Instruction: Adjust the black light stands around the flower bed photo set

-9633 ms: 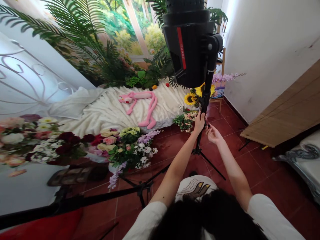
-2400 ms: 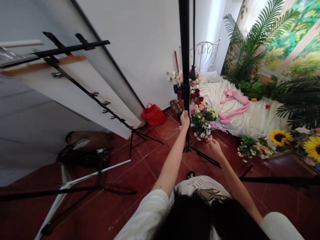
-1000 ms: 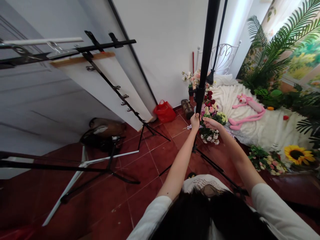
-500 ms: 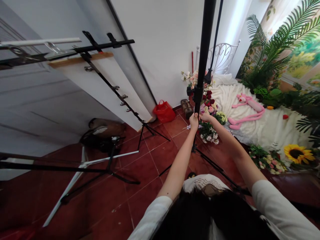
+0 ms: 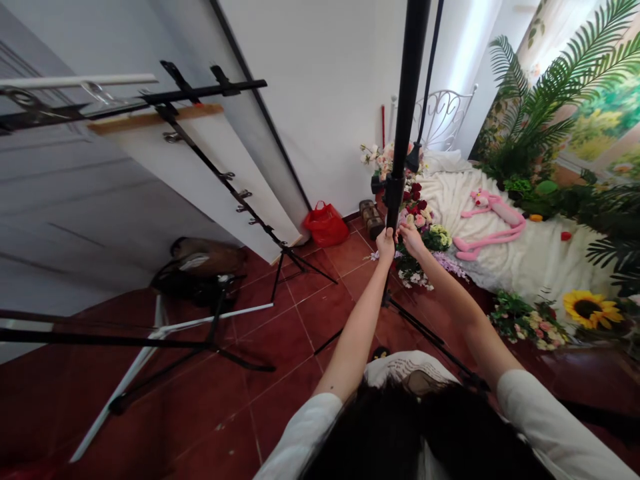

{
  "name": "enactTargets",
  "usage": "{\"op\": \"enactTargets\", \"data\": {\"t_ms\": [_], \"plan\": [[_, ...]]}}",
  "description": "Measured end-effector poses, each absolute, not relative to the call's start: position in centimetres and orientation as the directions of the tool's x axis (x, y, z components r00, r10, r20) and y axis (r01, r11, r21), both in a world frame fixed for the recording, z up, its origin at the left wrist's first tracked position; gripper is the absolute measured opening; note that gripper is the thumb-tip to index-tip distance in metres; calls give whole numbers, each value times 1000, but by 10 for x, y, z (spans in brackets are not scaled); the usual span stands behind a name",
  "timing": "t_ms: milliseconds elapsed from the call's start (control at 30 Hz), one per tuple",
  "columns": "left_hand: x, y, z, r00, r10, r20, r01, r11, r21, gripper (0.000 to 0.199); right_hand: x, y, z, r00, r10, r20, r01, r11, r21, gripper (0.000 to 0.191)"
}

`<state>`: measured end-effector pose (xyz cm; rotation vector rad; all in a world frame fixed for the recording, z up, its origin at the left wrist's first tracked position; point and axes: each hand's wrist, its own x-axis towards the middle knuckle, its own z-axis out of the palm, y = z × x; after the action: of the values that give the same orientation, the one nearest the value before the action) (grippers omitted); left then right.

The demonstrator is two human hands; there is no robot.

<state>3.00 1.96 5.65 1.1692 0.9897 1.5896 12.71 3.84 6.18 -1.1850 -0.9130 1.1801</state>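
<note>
A tall black light stand [image 5: 404, 127] rises in front of me, leaning slightly, with a clamp collar and knob [image 5: 383, 185] partway up. My left hand [image 5: 385, 245] is wrapped round its pole below the collar, thumb upward. Close on the pole's right side is my right hand [image 5: 411, 239], its fingers bent together in a pinch. Whatever sits between those fingertips is too small to make out. A black plug [image 5: 413, 157] on a cord hangs beside the pole, above my hands.
Tripod legs spread over the red tiles [image 5: 280, 340]. To the left, a white backdrop board [image 5: 200, 173] is clipped to another stand. A red bag [image 5: 326, 224] rests by the wall. Artificial flowers [image 5: 417, 210] and a pink plush toy [image 5: 505, 213] on a white blanket lie right.
My right hand has shifted slightly and turned at the wrist, its fingers now pointing more upward beside the pole. My left hand keeps its grip. The view has moved a little.
</note>
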Motion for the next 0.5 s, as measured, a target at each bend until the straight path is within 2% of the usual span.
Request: {"op": "enactTargets", "data": {"t_ms": [100, 200, 267, 300, 367, 500], "plan": [[32, 21, 55, -150, 959, 239, -210, -268, 940, 76, 132, 47, 95, 153, 987, 53, -217, 86, -972, 32], [32, 22, 53, -148, 959, 240, -208, -268, 941, 76, 131, 44, 141, 29, 924, 382, -145, 382, -913, 51], [32, 22, 52, -140, 960, 243, -197, -268, 943, 76, 125, 40, 168, -87, 832, 548, -17, 549, -836, 75], [31, 22, 52, -136, 959, 248, -191, -271, 944, 76, 121, 38, 179, -137, 798, 587, 65, 599, -798, 87], [29, 22, 53, -127, 958, 258, -178, -278, 944, 78, 111, 37, 192, -184, 767, 614, 228, 641, -733, 98], [25, 24, 54, -87, 966, 245, -130, -255, 958, 81, 95, 41, 191, -179, 762, 622, 461, 624, -631, 96]]}}
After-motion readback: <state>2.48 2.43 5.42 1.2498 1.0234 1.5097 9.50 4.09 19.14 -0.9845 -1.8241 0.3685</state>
